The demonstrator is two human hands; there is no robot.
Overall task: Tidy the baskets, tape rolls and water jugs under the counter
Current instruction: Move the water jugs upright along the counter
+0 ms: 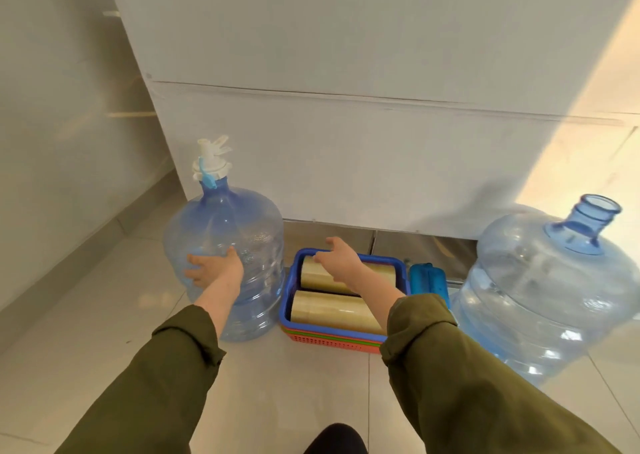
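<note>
Left hand (212,267) flat, fingers spread on the capped water jug (225,259), apparently steadying it, while right hand (341,256), loosely open and gripping nothing, hovers over tape rolls (332,309) in the stacked blue basket (291,301); uncapped jug (540,290) stands right.

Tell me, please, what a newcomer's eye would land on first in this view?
Two big blue water jugs on the tiled floor: the capped jug at left, with the left hand flat against its side, and the open jug at right. Between them sits a blue basket holding tape rolls, the right hand hovering open above.
</note>
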